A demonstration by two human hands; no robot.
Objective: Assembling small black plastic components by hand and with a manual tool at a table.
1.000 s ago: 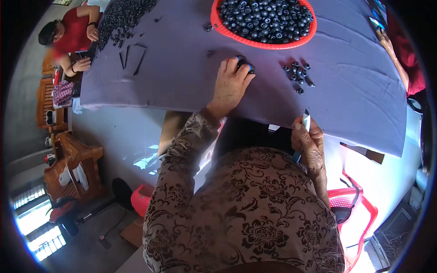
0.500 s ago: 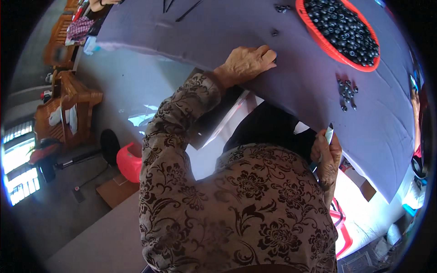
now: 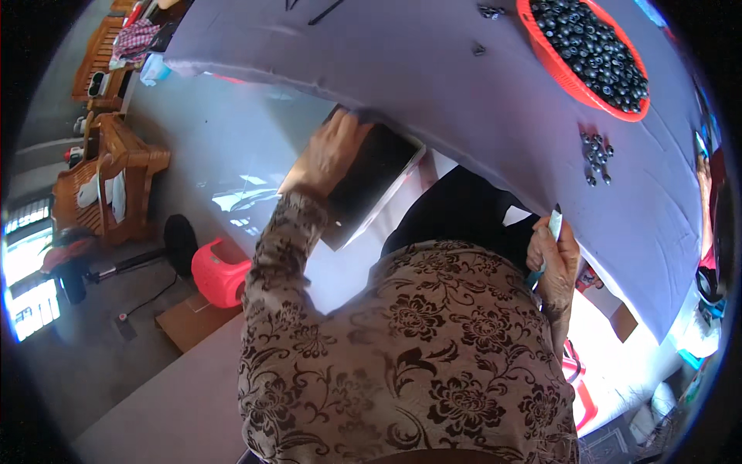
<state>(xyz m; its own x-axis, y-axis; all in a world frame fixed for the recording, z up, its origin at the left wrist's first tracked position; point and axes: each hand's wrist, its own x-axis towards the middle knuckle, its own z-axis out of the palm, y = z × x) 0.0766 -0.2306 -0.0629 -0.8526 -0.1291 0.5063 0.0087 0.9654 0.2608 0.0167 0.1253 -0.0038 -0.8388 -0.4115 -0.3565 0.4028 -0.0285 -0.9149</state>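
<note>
Head view, looking down past a floral brocade sleeve: the left hand [image 3: 328, 151] grasps the upper edge of a flat, dark, glossy rectangular board [image 3: 369, 185], which hangs tilted just under the near edge of the table [image 3: 464, 100]. The table is draped in a smooth lilac cloth. The right hand [image 3: 553, 259] is clenched around a slim pale tool [image 3: 553, 224] with a dark tip, held upright at the cloth's edge. On the cloth, well apart from both hands, sits a round red plastic basket [image 3: 576, 85] heaped with small dark rounded pieces; a loose cluster of the same pieces [image 3: 597, 157] lies near it.
</note>
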